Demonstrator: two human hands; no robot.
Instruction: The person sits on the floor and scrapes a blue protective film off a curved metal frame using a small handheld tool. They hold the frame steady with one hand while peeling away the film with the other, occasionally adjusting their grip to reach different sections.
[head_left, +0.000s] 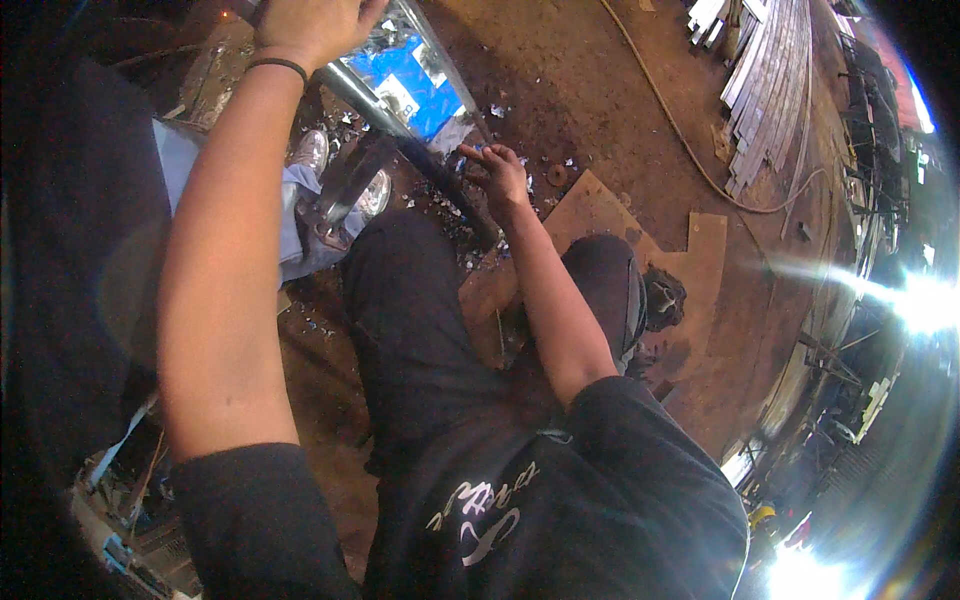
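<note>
My left hand (312, 32) is at the top edge, over the upper end of a metal-framed panel (432, 88) with blue film and whitish patches. Its fingers are partly cut off, so any grip is hidden. Beside the panel's lower corner is my right hand (498, 182), its fingers loosely stretched toward the frame with nothing visible in them. A dark metal bar (365, 95) runs along the panel's near side and slants down between my hands. Small shiny scraps (450, 200) lie scattered below it.
Pale blue-grey trousers (300, 235) and dusty shoes (375, 193) of another person are close on the left. Flat cardboard (706, 250) lies beside my right knee. A rope-like line (665, 105) curves across the brown floor toward stacked metal strips (765, 85). Bright light glares at right.
</note>
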